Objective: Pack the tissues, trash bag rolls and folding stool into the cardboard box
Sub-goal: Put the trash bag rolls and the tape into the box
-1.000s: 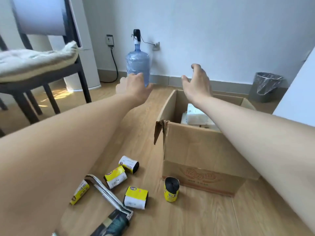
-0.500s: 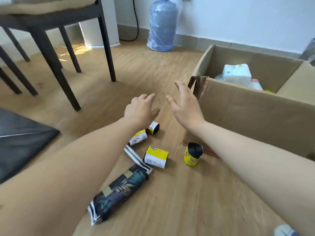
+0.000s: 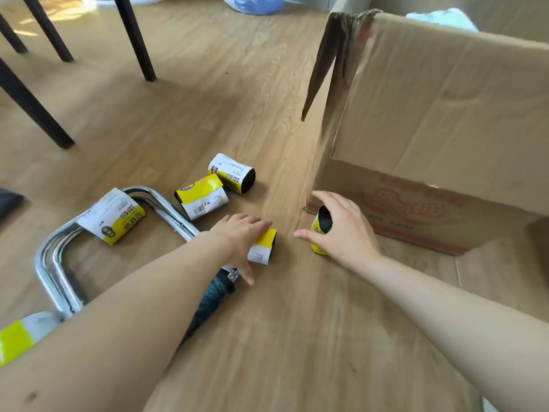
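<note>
Several yellow-and-white trash bag rolls lie on the wood floor. My left hand [image 3: 240,237] rests palm-down on one lying roll [image 3: 264,248], thumb splayed. My right hand [image 3: 344,233] curls around an upright roll [image 3: 319,230] at the near left corner of the cardboard box [image 3: 445,114]. Other rolls lie at the middle [image 3: 233,173], beside it [image 3: 202,196], on the stool frame [image 3: 114,217] and at the lower left edge [image 3: 17,337]. The folding stool [image 3: 53,263] lies flat, chrome frame showing, its dark fabric [image 3: 214,295] partly under my left arm. White tissues [image 3: 442,17] peek over the box rim.
Black chair legs [image 3: 133,34] stand at the upper left. A blue water bottle [image 3: 252,3] sits at the top edge. A torn box flap [image 3: 326,63] hangs at the box's left corner. Bare wood floor lies between the chair and the box.
The view has tilted down and closer to the floor. Both hands have dropped from mid-air onto the rolls: the left onto the lying roll, the right around the upright one.
</note>
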